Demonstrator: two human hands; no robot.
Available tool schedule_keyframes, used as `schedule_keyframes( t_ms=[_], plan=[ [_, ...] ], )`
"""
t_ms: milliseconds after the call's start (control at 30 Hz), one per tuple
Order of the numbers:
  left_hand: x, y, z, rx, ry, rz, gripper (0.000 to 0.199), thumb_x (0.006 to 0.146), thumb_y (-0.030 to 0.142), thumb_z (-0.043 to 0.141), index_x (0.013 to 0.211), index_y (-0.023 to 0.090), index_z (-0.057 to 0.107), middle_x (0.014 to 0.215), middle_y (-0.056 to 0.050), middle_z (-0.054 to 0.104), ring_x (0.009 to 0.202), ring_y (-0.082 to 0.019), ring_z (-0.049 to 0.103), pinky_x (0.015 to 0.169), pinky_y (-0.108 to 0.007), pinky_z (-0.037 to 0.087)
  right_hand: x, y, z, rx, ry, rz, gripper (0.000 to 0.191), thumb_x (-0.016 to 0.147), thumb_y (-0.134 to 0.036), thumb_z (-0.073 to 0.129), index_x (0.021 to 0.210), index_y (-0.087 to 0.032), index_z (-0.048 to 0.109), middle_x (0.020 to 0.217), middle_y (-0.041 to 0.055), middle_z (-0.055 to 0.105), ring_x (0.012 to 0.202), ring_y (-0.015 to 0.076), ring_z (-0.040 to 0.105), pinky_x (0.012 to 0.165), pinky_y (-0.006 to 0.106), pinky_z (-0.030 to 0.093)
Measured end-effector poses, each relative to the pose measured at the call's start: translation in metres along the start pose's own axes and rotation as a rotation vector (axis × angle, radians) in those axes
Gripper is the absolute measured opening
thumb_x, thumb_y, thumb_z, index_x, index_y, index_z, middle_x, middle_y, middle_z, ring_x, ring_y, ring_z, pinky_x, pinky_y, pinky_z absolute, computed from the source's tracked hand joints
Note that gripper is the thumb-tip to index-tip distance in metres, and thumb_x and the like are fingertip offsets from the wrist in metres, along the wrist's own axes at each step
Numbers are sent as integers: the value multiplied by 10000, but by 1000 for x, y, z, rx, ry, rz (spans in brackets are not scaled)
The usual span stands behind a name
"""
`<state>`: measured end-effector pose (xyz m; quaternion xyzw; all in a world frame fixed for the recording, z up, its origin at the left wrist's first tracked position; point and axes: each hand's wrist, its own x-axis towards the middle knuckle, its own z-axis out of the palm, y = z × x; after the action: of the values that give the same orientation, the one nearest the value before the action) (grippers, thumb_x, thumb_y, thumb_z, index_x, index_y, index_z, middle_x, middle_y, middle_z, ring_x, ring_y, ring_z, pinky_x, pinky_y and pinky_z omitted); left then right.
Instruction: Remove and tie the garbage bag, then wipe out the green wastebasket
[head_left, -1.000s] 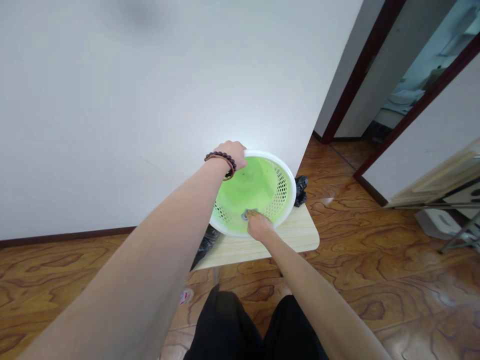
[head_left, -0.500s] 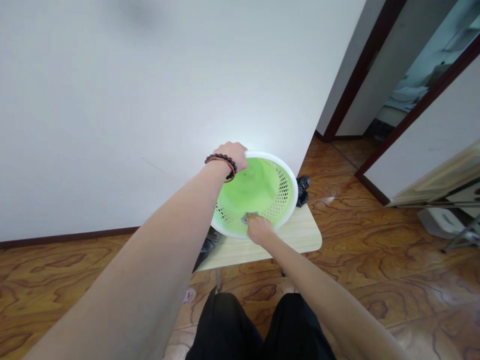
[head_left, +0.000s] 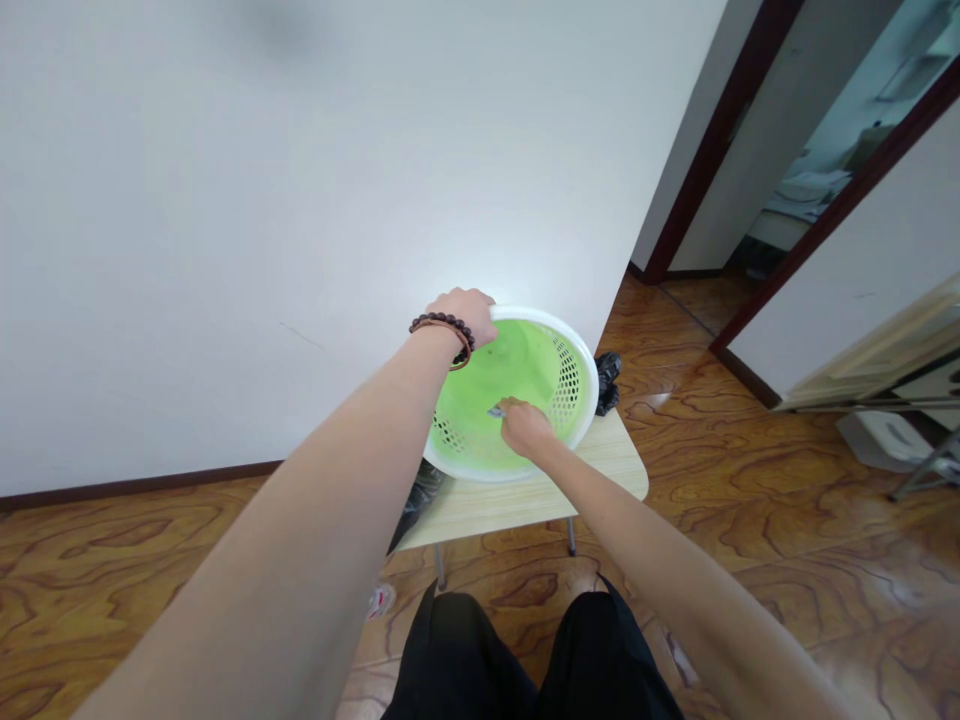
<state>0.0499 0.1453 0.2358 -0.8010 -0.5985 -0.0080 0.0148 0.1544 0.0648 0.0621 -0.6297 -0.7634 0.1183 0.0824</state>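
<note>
A round green plastic basket (head_left: 589,385) with a white rim and perforated sides sits tilted on a small light wood-topped table (head_left: 517,510). My left hand (head_left: 466,312), with a dark bead bracelet at the wrist, is closed on the basket's far left rim. Over the inside of the basket, my right hand (head_left: 523,428) pinches a small greyish-white cloth-like piece (head_left: 496,411). Most of that piece is hidden by the fingers. My left forearm covers the basket's left side.
Black plastic bags lie at the table's right (head_left: 608,383) and left (head_left: 420,495). A white wall (head_left: 300,200) stands right behind the table. To the right are a doorway with dark red trim and a white bin (head_left: 889,440) on the wood-patterned floor.
My right hand has moved up and away from the basket's near inner wall toward its middle, with the greyish piece still pinched. My left hand keeps its hold on the rim.
</note>
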Motion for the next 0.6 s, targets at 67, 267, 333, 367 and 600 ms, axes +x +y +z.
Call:
schedule_keyframes(
  t_ms=[67, 267, 333, 367, 600],
  plan=[
    [1, 0, 1, -10, 2, -2, 422, 694, 359, 549, 1097, 299, 661, 962, -82, 675, 854, -244, 631, 693, -326, 509, 9, -5, 18, -13, -70, -31, 401, 807, -71, 405, 1168, -113, 575, 1191, 142, 603, 1084, 208, 564, 883, 291, 435],
    [4, -5, 5, -50, 8, 8, 432, 693, 376, 564, 1104, 292, 663, 983, -86, 671, 864, -247, 625, 706, -340, 509, -13, -11, 43, 33, -68, -97, 476, 811, -76, 393, 1270, -105, 513, 1315, 123, 533, 1189, 191, 499, 981, 292, 392],
    [4, -6, 4, -56, 0, -5, 447, 687, 391, 569, 1117, 305, 657, 987, -81, 674, 874, -252, 625, 717, -343, 509, -28, -9, 39, 59, -66, -145, 496, 812, -80, 383, 1293, -105, 499, 1349, 110, 506, 1224, 182, 470, 1005, 288, 373],
    [4, -6, 4, -58, -3, -8, 457, 686, 400, 569, 1127, 311, 652, 989, -78, 675, 883, -255, 624, 726, -344, 508, -36, -8, 37, 68, -63, -163, 505, 815, -81, 377, 1308, -103, 488, 1366, 108, 489, 1246, 175, 448, 1024, 284, 354],
    [0, -2, 0, -74, -16, -15, 490, 701, 427, 572, 1171, 299, 630, 1048, -84, 668, 962, -270, 607, 790, -345, 494, -75, 4, 19, 137, -71, -199, 466, 837, -103, 363, 1262, -149, 549, 1261, 77, 589, 1154, 178, 535, 1008, 292, 375]
  ],
)
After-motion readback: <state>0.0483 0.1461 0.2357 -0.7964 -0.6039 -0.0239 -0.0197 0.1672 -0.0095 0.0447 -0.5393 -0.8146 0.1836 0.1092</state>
